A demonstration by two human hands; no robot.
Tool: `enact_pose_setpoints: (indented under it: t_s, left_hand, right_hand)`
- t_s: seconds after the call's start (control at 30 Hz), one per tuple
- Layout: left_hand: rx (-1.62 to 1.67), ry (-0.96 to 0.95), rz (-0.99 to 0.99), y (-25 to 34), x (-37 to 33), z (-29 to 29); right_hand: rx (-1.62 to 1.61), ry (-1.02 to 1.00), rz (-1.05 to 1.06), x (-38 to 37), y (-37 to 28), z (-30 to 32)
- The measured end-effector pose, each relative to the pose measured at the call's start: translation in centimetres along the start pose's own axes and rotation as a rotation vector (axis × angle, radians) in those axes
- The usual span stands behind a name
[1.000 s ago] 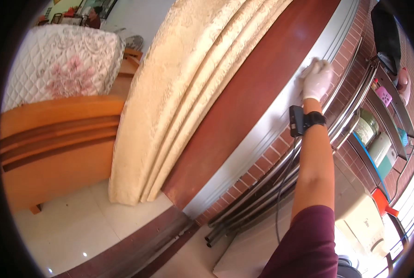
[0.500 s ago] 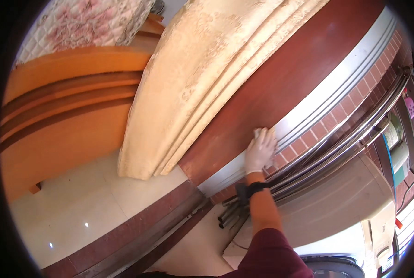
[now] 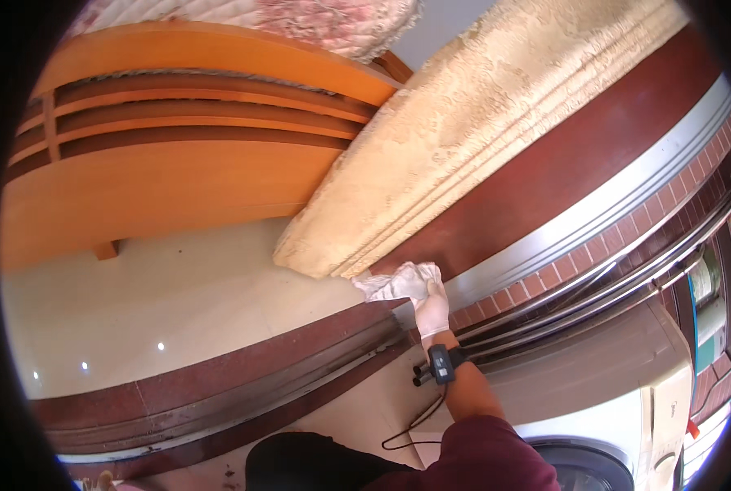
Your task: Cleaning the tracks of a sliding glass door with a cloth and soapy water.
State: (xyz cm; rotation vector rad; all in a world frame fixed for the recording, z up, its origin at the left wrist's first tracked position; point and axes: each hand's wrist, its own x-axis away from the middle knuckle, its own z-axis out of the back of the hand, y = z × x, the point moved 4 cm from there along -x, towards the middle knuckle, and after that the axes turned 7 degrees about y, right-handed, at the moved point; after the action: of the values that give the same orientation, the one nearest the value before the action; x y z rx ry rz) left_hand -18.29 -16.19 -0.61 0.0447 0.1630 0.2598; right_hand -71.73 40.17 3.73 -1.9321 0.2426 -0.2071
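My right hand [image 3: 432,312], in a white glove, grips a crumpled white cloth [image 3: 400,282]. The cloth lies against the lower end of the dark red door-frame panel [image 3: 496,225], near the foot of the cream curtain [image 3: 431,147]. Its loose end spreads left toward the sill. A black device [image 3: 441,363] is strapped round my right wrist, with a thin cable hanging from it. My left hand is out of view.
An orange wooden bed frame [image 3: 185,176] with a quilted cover stands at the left. Below runs a dark red door sill [image 3: 242,372] with a grooved track. At the right are metal poles [image 3: 562,307], a brick-tiled wall [image 3: 537,286] and a washing machine [image 3: 594,409].
My right hand has moved down the frame from the silver edge strip to the panel's lower end, and the cloth now shows spread out. The view has shifted too.
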Motion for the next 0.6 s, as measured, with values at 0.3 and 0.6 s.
enact_pose_setpoints:
  t_s: [0.3, 0.6]
  left_hand:
    - [0.014, 0.105, 0.012, -0.6, 1.4, 0.5]
    - [0.020, -0.224, 0.281, 0.3, -0.9, 1.5]
  right_hand:
    - [-0.173, -0.690, -0.411, 12.4, -3.6, -17.9]
    - [-0.382, -0.644, -0.759, 19.1, -12.4, -24.8]
